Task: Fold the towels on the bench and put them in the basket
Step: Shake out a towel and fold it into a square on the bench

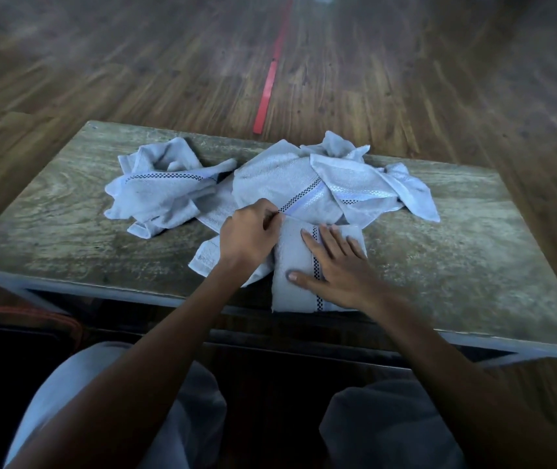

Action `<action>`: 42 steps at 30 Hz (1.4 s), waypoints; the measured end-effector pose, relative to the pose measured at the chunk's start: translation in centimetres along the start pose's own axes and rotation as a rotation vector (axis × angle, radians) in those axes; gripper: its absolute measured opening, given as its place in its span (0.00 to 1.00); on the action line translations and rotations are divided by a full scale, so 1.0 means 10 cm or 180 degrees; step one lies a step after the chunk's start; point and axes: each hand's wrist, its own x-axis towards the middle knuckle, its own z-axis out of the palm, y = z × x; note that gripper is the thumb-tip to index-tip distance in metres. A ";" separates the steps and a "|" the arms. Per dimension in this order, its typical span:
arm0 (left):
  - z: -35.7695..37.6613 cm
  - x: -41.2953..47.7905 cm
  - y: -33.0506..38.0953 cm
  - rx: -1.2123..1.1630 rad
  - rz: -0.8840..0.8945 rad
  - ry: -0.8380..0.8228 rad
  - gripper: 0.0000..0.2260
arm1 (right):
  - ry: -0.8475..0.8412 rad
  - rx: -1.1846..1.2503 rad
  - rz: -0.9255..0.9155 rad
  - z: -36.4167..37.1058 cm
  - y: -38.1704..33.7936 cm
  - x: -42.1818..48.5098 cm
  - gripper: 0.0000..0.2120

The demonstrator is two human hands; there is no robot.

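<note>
A folded pale blue towel (295, 292) with a black checkered stripe lies at the near edge of the wooden bench (67, 231). My right hand (334, 265) presses flat on it with fingers spread. My left hand (248, 236) pinches the far left corner of that towel's fold. Behind the hands lies a heap of crumpled towels (290, 177), and one more crumpled towel (158, 191) lies to the left. No basket shows clearly.
The bench top has bare wood at the far left and at the right (473, 238). Beyond it runs a wooden floor with a red tape line (268, 93). An orange-rimmed dark thing (33, 316) sits low at the left. My knees are below.
</note>
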 end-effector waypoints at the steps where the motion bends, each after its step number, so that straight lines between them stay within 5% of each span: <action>1: -0.05 -0.05 0.01 -0.0100 -0.0078 0.0001 0.08 | 0.0104 -0.0048 -0.0005 0.04 0.00 0.01 0.43; 6: -0.18 -0.63 -0.04 -0.0917 -0.0873 -0.0287 0.08 | 0.0176 -0.0133 0.0042 0.06 -0.01 0.03 0.42; 11: -0.04 -1.22 -0.06 -0.2036 -0.0840 -0.0852 0.08 | 0.0148 -0.0048 0.0067 0.06 0.00 0.03 0.42; 16: -0.06 -1.21 0.00 -0.2916 -0.1405 -0.1119 0.12 | 0.0176 0.0045 0.0108 0.07 0.01 0.03 0.37; 27: -0.03 -1.25 0.02 -0.2683 -0.1152 -0.1565 0.09 | 0.0226 0.0048 0.0119 0.03 -0.05 0.01 0.38; 32: 0.09 -1.28 -0.04 -0.2522 -0.1071 -0.1246 0.14 | 0.0260 -0.0012 -0.0203 0.07 -0.20 0.00 0.32; 42: 0.01 -1.29 -0.05 -0.2353 -0.1014 -0.1246 0.16 | 0.0107 0.0002 0.0072 0.08 -0.22 0.12 0.30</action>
